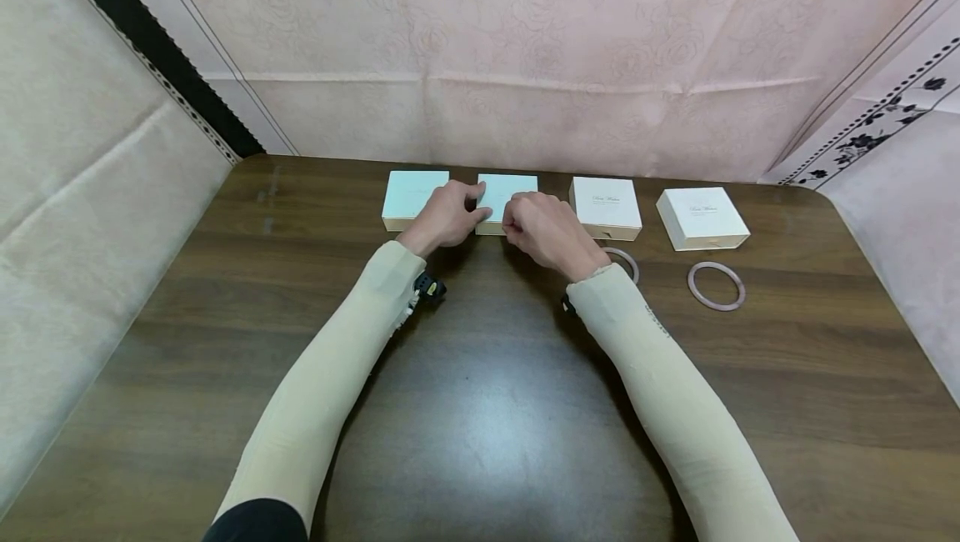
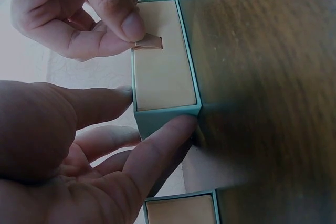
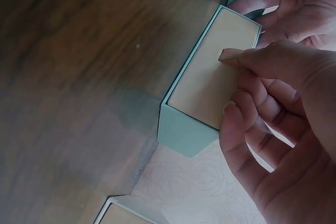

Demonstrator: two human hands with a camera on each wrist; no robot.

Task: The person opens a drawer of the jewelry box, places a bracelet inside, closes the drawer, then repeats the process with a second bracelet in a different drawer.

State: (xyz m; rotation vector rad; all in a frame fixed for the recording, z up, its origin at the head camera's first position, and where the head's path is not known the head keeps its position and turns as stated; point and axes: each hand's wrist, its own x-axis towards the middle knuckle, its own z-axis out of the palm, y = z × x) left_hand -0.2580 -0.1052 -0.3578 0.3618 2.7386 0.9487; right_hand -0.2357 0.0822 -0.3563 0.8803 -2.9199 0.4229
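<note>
A teal drawer box [image 1: 510,183], second from the left in the row, lies between my two hands. My left hand [image 1: 446,215] grips its left end, thumb on the top edge and a finger at the lower front corner. In the left wrist view the cream drawer front [image 2: 163,82] sits flush inside the teal sleeve. A small ribbon tab [image 3: 229,54] sticks out of a slot in that front. My right hand [image 1: 547,229] pinches this tab between thumb and index finger, its other fingers curled.
Another teal box [image 1: 414,192] stands at the left end of the row. Two white boxes [image 1: 606,202] [image 1: 703,217] stand to the right. Two pale rings lie on the wooden table: one ring [image 1: 716,286] in the open, one [image 1: 628,263] partly behind my right wrist. A pink cloth backs the table.
</note>
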